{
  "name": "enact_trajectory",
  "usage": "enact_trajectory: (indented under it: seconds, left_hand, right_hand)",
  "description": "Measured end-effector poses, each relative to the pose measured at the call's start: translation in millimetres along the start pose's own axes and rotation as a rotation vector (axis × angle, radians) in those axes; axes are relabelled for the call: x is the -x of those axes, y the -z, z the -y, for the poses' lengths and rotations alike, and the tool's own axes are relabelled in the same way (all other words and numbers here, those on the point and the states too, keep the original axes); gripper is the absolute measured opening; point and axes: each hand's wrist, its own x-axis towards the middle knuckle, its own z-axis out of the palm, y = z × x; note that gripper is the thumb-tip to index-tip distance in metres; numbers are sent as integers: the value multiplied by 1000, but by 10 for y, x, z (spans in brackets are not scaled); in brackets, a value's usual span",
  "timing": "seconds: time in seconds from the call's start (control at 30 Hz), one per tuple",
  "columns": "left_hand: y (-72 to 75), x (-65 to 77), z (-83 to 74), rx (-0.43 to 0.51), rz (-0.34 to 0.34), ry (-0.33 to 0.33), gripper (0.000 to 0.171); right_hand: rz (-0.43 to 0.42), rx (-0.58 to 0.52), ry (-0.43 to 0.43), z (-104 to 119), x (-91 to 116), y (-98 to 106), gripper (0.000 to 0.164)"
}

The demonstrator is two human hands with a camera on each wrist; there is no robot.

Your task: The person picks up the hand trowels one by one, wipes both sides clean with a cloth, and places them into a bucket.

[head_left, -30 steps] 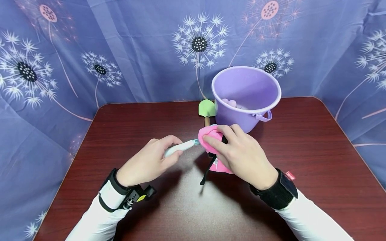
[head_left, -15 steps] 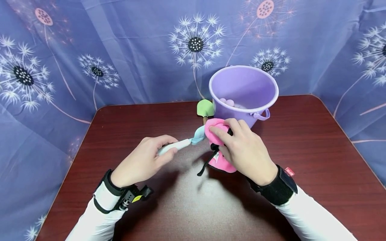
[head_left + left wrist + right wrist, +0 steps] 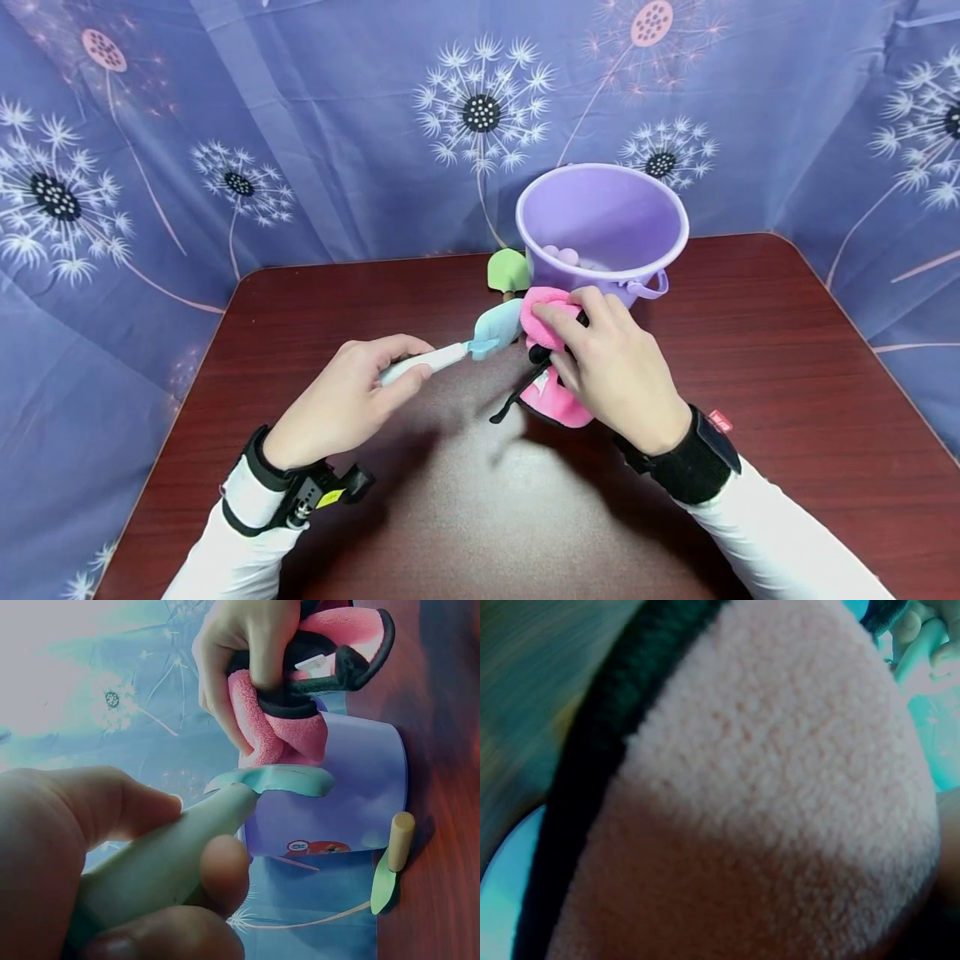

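Note:
A toy shovel with a white handle and a light blue blade [image 3: 498, 323] is held by its handle in my left hand [image 3: 341, 400], thumb and fingers round it. My right hand [image 3: 615, 367] grips a fluffy pink cloth [image 3: 561, 402] with black edging and a black hanging loop. One folded part of the cloth is at the blade's right end; another hangs below the hand. The left wrist view has the cloth [image 3: 259, 727] just beyond the blade [image 3: 289, 780]. In the right wrist view the pink pile [image 3: 780, 750] fills most of the picture and hides the right fingers.
Behind the right hand stands a purple bucket [image 3: 600, 283] with several pale balls [image 3: 567, 257] inside. A small green shovel [image 3: 507, 269] with a wooden handle lies left of it. The dark red table [image 3: 360, 292] ends at a blue dandelion-print curtain [image 3: 337, 125].
The hands have drawn apart: the shovel moved left and the cloth slightly right and away. The blue blade, mostly covered by the cloth before, now shows almost whole.

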Motion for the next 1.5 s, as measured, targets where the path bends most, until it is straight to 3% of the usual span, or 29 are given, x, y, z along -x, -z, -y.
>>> enact_trajectory:
  seconds: [0.5,0.83,1.13,1.5]
  left_hand:
    - [-42,-9,-19,49,-28,7,12]
    - [-170,-52,-30,48,-16,26,11]
    - [-197,-43,-61,75,3,48,17]
    - [-233,-47,-74,55,11,-7,15]
  right_hand:
    - [21,-3,-29,-6,14,-25,51]
    - [18,-16,33,50,14,-33,48]
    - [36,-34,87,88,16,-32,44]
    - [46,-58,158,128,10,-6,48]
